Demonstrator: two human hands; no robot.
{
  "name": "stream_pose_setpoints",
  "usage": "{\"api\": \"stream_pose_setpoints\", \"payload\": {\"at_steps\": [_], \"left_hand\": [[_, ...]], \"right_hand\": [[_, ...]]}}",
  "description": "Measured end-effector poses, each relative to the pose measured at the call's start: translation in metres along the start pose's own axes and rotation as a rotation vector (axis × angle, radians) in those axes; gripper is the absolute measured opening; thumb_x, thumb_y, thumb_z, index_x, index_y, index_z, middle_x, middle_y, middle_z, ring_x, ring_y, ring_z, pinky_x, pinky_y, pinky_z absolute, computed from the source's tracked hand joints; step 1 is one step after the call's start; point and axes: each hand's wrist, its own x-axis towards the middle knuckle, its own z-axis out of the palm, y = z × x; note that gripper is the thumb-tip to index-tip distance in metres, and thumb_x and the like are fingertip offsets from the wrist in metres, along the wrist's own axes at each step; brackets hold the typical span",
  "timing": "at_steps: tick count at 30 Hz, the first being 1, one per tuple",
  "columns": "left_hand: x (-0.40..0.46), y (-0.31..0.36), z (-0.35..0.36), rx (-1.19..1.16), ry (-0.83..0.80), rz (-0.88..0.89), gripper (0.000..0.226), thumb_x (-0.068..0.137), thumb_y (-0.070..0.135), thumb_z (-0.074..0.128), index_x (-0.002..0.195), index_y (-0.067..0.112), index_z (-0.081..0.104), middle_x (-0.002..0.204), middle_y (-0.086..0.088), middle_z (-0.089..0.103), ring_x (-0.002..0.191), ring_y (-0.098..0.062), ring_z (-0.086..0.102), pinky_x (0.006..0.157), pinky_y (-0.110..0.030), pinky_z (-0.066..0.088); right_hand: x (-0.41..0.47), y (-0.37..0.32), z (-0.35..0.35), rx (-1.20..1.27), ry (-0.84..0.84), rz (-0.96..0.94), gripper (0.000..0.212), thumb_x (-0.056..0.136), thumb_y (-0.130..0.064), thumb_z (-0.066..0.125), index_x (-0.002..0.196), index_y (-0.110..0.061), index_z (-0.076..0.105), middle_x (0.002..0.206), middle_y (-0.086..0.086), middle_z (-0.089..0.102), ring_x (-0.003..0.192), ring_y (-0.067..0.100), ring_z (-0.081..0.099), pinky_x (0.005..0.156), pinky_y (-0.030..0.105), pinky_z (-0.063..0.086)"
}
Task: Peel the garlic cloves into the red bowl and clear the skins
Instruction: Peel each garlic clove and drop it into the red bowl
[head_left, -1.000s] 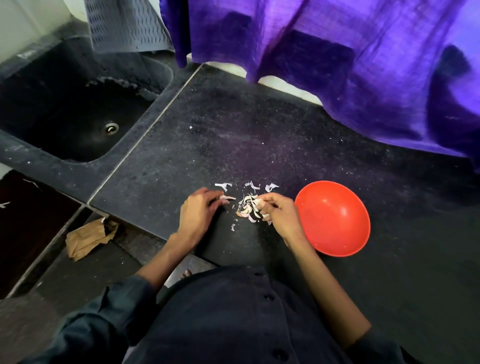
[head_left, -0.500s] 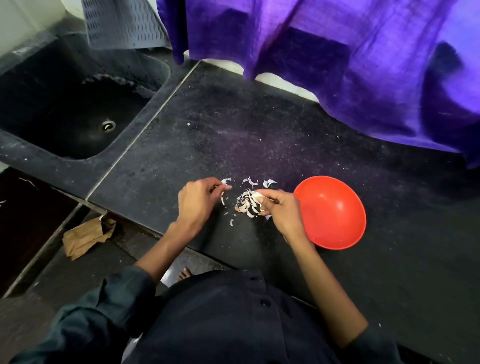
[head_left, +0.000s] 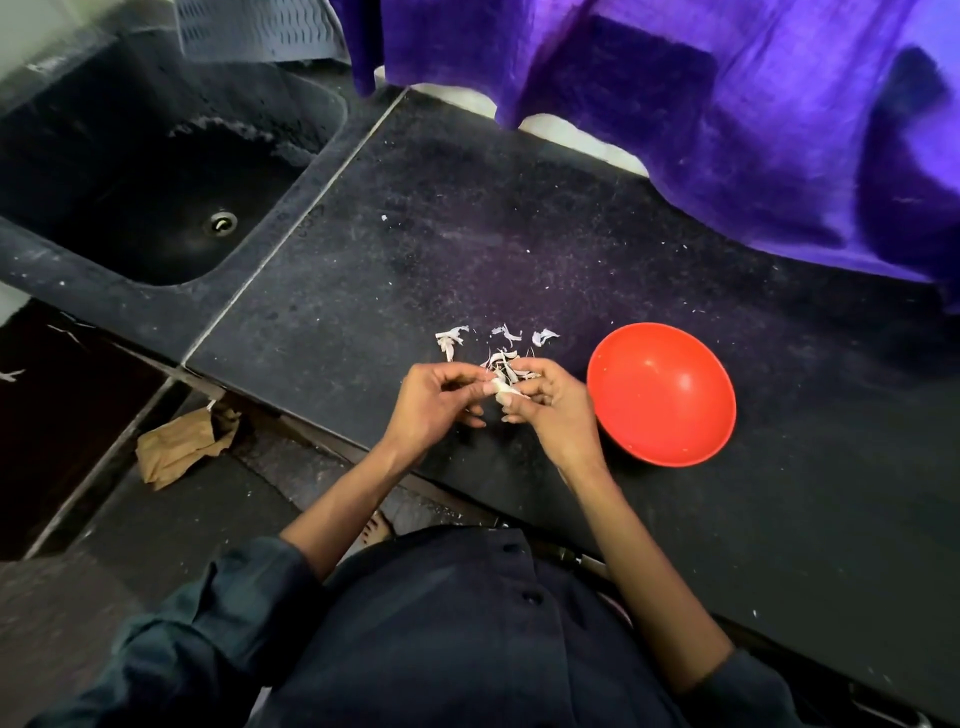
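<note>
Since half a second ago both hands have lifted off the scraps and drawn together just above the counter, so that their fingertips now meet over a garlic clove (head_left: 500, 387). The purple curtain (head_left: 727, 119) hangs across the far edge of the dark stone counter (head_left: 415, 249), its hem draped onto the slab at the right. To the left, a seam divides the counter from a black sink (head_left: 130, 171) with a metal drain, and a perforated grey mat (head_left: 260, 31) leans behind it. The person's dark sleeves and shirt fill the lower view. The red bowl (head_left: 662, 394) sits on the counter just right of the hands, close to the right wrist; whether anything lies in it I cannot tell. On the floor below the counter edge lies a crumpled brown paper bag (head_left: 182, 444). The left hand (head_left: 434, 405) has its fingers curled, thumb and forefinger pinching at the clove; the right hand (head_left: 553, 402) curls round the clove from the other side, holding it. Garlic skins (head_left: 498, 343) lie scattered on the counter just beyond the fingertips, partly hidden by them.
</note>
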Motion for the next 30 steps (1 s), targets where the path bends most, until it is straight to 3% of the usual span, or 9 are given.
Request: {"api": "stream_pose_setpoints", "payload": {"at_steps": [3,9,16,19,22,26,30], "left_hand": [[-0.004,-0.002,0.001,0.002,0.024,0.013,0.009,0.084,0.003,0.069,0.092,0.006,0.071,0.074,-0.009,0.066,0.052,-0.009,0.058,0.051,-0.024,0.056],[-0.006,-0.003,0.006,-0.004,0.118,0.013,0.006,0.084,0.006,0.071,0.086,0.011,0.073,0.070,-0.003,0.067,0.050,-0.009,0.056,0.050,-0.026,0.056],[-0.012,-0.004,0.008,0.021,0.251,-0.001,0.006,0.088,0.015,0.070,0.083,0.011,0.072,0.069,-0.007,0.064,0.052,-0.010,0.057,0.050,-0.025,0.055],[-0.015,-0.005,0.013,0.066,0.282,0.006,0.008,0.088,0.018,0.071,0.083,0.012,0.073,0.059,0.006,0.063,0.051,-0.007,0.058,0.051,-0.026,0.056],[-0.018,-0.002,0.021,0.106,0.316,0.030,0.011,0.088,0.021,0.071,0.086,0.011,0.073,0.061,0.006,0.064,0.051,-0.005,0.060,0.052,-0.026,0.056],[-0.024,0.001,0.033,0.140,0.356,0.052,0.014,0.089,0.023,0.070,0.087,0.010,0.073,0.070,-0.007,0.068,0.053,-0.008,0.062,0.049,-0.022,0.054],[-0.031,0.002,0.045,0.144,0.366,0.059,0.015,0.089,0.025,0.069,0.085,0.011,0.072,0.070,-0.003,0.068,0.054,-0.007,0.062,0.050,-0.025,0.055]], "right_hand": [[-0.004,-0.001,0.000,-0.074,0.013,-0.014,0.043,0.080,0.009,0.069,0.097,-0.030,0.061,0.073,-0.005,0.066,0.071,0.013,0.062,0.068,0.032,0.058],[-0.004,-0.004,-0.004,-0.547,0.072,-0.232,0.034,0.080,0.003,0.069,0.107,-0.018,0.068,0.080,-0.003,0.070,0.075,0.017,0.066,0.078,0.034,0.053],[0.000,-0.004,-0.019,-0.645,0.066,-0.353,0.015,0.084,-0.003,0.068,0.092,-0.013,0.077,0.084,0.005,0.074,0.075,0.024,0.068,0.074,0.038,0.053],[0.004,-0.006,-0.023,-0.688,0.018,-0.366,0.029,0.086,0.008,0.056,0.102,-0.008,0.075,0.098,0.011,0.074,0.088,0.028,0.069,0.084,0.036,0.053],[0.005,-0.010,-0.026,-0.654,-0.025,-0.312,0.046,0.081,0.017,0.047,0.111,-0.007,0.072,0.120,0.008,0.068,0.110,0.022,0.063,0.098,0.019,0.041],[0.004,-0.010,-0.030,-0.451,-0.099,-0.207,0.033,0.080,0.005,0.065,0.108,-0.012,0.072,0.103,0.004,0.073,0.090,0.014,0.069,0.089,0.033,0.055],[0.002,-0.008,-0.038,-0.324,-0.086,-0.181,0.012,0.082,-0.003,0.071,0.091,-0.010,0.075,0.073,-0.001,0.070,0.063,0.009,0.063,0.071,0.037,0.060]]}}
